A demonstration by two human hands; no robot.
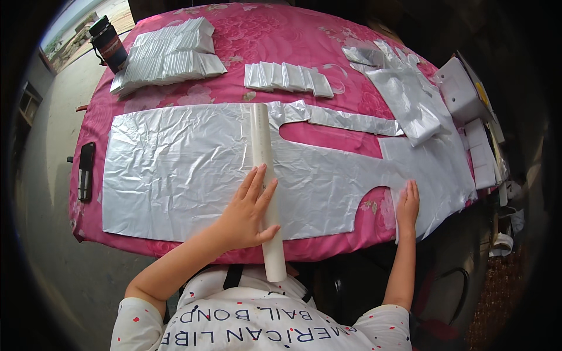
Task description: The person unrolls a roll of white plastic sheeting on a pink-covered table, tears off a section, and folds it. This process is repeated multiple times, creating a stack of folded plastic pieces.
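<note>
In the head view, a white tube [260, 137] is lying across a creased silver sheet [170, 169], running from 12 o'clock toward 6, its near end jutting past the edge of the counter [93, 222]. The sheet is spreading from 9 o'clock past the centre toward 3. Just off the centre, toward 7 o'clock, the left hand [249, 207] is resting on the tube, its grip fanning wide over it rather than closing round it. Between 3 and 4 o'clock, the right hand [408, 205] is lying on silver sheeting [436, 167] beside a curved cut-out, its grip flat, fingers straight and close together. Folded silver packets [170, 55] are lying stacked toward 11 o'clock, with a dark bottle [109, 44] standing beside them at 10. A shorter packet row [287, 79] is lying at 12, crumpled silver plastic [407, 93] at 2, and a black device [86, 171] at 9.
</note>
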